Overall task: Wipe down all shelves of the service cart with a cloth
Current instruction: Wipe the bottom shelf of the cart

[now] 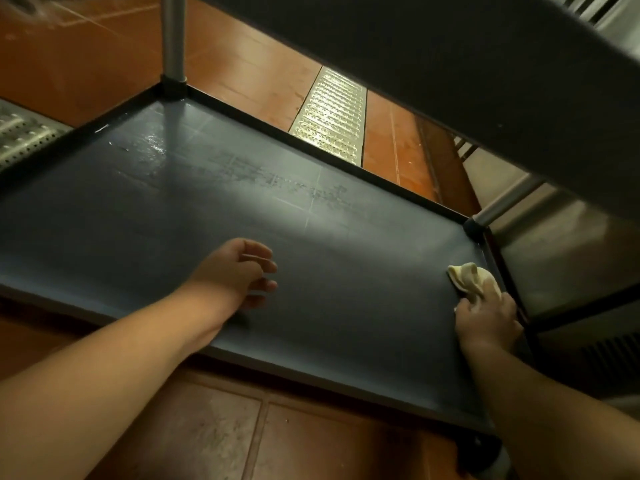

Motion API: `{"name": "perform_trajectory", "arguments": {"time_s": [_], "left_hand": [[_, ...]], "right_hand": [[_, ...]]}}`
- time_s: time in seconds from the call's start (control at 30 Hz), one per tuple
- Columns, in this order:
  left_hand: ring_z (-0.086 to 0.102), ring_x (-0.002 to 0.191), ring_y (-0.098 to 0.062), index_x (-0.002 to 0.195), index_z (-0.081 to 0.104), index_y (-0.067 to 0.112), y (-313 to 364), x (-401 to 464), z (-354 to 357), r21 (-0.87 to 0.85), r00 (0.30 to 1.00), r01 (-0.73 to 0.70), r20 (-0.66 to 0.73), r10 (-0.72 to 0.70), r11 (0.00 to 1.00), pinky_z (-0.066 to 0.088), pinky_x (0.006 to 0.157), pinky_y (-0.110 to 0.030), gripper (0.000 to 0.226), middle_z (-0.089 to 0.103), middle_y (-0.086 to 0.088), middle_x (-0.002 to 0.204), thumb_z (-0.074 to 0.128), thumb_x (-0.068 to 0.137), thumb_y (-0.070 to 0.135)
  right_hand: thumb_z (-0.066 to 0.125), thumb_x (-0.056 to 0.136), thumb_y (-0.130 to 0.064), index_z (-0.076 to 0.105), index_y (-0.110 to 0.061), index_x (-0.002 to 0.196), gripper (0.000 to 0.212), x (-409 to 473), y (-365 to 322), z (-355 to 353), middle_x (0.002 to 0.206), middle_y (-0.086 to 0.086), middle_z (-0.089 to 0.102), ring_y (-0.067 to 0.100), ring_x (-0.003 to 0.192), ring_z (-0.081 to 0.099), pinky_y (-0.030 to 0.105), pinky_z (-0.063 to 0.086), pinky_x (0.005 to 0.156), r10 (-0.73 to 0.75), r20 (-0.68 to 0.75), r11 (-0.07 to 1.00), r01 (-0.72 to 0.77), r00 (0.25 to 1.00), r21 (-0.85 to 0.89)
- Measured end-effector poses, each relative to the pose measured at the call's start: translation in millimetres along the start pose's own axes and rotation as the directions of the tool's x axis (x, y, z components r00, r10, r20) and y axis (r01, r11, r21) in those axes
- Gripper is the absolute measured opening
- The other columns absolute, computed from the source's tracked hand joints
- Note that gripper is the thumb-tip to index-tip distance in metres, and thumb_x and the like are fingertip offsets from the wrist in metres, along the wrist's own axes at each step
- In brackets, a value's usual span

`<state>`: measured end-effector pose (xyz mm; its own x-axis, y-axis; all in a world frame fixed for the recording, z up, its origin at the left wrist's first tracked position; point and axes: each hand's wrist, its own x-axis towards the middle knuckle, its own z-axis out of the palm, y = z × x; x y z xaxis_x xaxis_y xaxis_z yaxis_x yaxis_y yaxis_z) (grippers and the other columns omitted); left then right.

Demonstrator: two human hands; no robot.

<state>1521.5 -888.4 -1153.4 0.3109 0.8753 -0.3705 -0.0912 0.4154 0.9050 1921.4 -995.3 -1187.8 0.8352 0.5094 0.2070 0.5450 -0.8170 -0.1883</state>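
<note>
While the right hand [486, 322] bunches a cream cloth [472, 277] against the lower shelf [346, 299] at the right of the frame, close to the raised black rim, the sensible way on looks like long overlapping strokes from that edge leftward. The fingers curl tight round the cloth, so pressure should go through the knuckles rather than the fingertips. Smeared streaks and a wet-looking patch show in the upper left of the shelf near the post base, and I judge those need the firmest passes. The corners by the posts likely trap grime, so the cloth wants pushing right into them. The left hand [242, 271] hovers over the middle of the shelf, fingers loosely curled and holding nothing; whether it touches the surface I cannot tell. It could brace on the near edge to steady the cart.

Counting what shows: one cloth, two hands, two metal posts [173, 36] at the far corners, one lower shelf and the underside of one upper shelf [450, 64] across the top right. Two metal floor grates [330, 116] sit in the red tile floor [86, 57] beyond.
</note>
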Motion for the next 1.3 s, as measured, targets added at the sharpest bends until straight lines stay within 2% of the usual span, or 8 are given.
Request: {"name": "perform_trajectory", "arguments": {"time_s": [0.2, 0.27, 0.33, 0.43, 0.77, 1.0, 1.17, 1.3], "left_hand": [[0.063, 0.063, -0.018, 0.089, 0.056, 0.016, 0.9, 16.8, -9.8, -0.043, 1.0, -0.011, 0.026, 0.012, 0.999, 0.045, 0.054, -0.027, 0.031, 0.064, -0.005, 0.085, 0.037, 0.09, -0.009], [0.063, 0.063, -0.019, 0.089, 0.056, 0.015, -1.9, 19.9, -17.1, -0.061, 1.0, -0.019, 0.022, 0.02, 0.998, 0.046, 0.055, -0.028, 0.031, 0.064, -0.005, 0.085, 0.037, 0.09, -0.009], [0.063, 0.063, -0.02, 0.089, 0.057, 0.014, -3.2, 21.2, -23.5, -0.062, 0.999, -0.015, 0.035, 0.017, 0.998, 0.047, 0.053, -0.028, 0.031, 0.063, -0.006, 0.084, 0.037, 0.09, -0.01], [0.063, 0.06, -0.018, 0.088, 0.056, 0.014, 0.5, 24.3, -30.8, -0.08, 1.0, -0.017, 0.021, 0.019, 0.997, 0.048, 0.05, -0.027, 0.031, 0.063, -0.006, 0.083, 0.037, 0.09, -0.011], [0.065, 0.061, -0.017, 0.091, 0.057, 0.012, 26.0, 24.2, -63.8, -0.097, 0.995, -0.095, 0.007, 0.096, 0.991, 0.053, 0.05, -0.028, 0.031, 0.064, -0.008, 0.086, 0.037, 0.089, -0.011], [0.064, 0.062, -0.018, 0.091, 0.058, 0.013, 28.3, 26.7, -86.3, -0.096, 0.996, -0.075, -0.059, 0.069, 0.993, 0.051, 0.058, -0.031, 0.03, 0.064, -0.008, 0.085, 0.037, 0.09, -0.01], [0.066, 0.067, -0.018, 0.094, 0.059, 0.013, 23.0, 28.6, -77.3, -0.078, 0.996, -0.064, -0.059, 0.059, 0.995, 0.051, 0.055, -0.031, 0.03, 0.066, -0.008, 0.088, 0.038, 0.091, -0.009], [0.065, 0.069, -0.018, 0.1, 0.058, 0.01, 23.2, 28.2, -59.1, -0.06, 0.996, -0.08, -0.033, 0.078, 0.995, 0.053, 0.057, -0.03, 0.028, 0.065, -0.009, 0.091, 0.038, 0.091, -0.008]], "right_hand": [[0.071, 0.085, -0.025, 0.045, -0.037, 0.144, 0.066, 18.4, -19.8, 0.8, 0.144, 0.011, 0.042, 0.047, 0.123, 0.046, 0.056, 0.041, 0.105, 0.169, 0.052, 0.979, -0.174, 0.984, 0.105], [0.075, 0.083, -0.022, 0.051, -0.03, 0.141, 0.064, 24.3, -33.1, 7.0, 0.141, 0.012, 0.049, 0.043, 0.121, 0.05, 0.049, 0.044, 0.102, 0.19, 0.044, 0.953, -0.195, 0.981, 0.23], [0.067, 0.091, -0.02, 0.049, -0.024, 0.145, 0.057, 27.6, -58.5, 13.5, 0.139, 0.013, 0.054, 0.039, 0.121, 0.054, 0.04, 0.043, 0.098, 0.196, 0.024, 0.903, -0.19, 0.98, 0.386], [0.058, 0.094, -0.023, 0.043, -0.034, 0.148, 0.057, 26.9, -104.5, 23.8, 0.137, 0.01, 0.055, 0.033, 0.117, 0.057, 0.047, 0.05, 0.098, 0.168, 0.048, 0.887, -0.172, 0.985, 0.429], [0.048, 0.097, -0.018, 0.045, -0.055, 0.14, 0.057, -38.5, -292.8, 47.0, 0.135, 0.014, 0.041, 0.021, 0.1, 0.048, 0.042, 0.045, 0.101, -0.224, 0.196, 0.842, 0.089, 0.955, 0.531], [0.047, 0.097, -0.013, 0.048, -0.053, 0.14, 0.058, -118.6, -386.4, 51.3, 0.161, 0.001, 0.021, 0.032, 0.134, 0.029, 0.054, 0.026, 0.116, -0.654, 0.175, 0.695, 0.494, 0.736, 0.522], [0.054, 0.093, -0.017, 0.047, -0.051, 0.141, 0.059, -105.6, -374.0, 58.3, 0.159, -0.002, 0.028, 0.032, 0.128, 0.033, 0.052, 0.031, 0.111, -0.716, 0.13, 0.677, 0.636, 0.686, 0.369], [0.05, 0.09, -0.012, 0.048, -0.049, 0.141, 0.063, -65.7, -328.4, 55.4, 0.152, -0.008, 0.039, 0.029, 0.117, 0.037, 0.046, 0.037, 0.106, -0.627, 0.107, 0.761, 0.577, 0.772, 0.297]]}}
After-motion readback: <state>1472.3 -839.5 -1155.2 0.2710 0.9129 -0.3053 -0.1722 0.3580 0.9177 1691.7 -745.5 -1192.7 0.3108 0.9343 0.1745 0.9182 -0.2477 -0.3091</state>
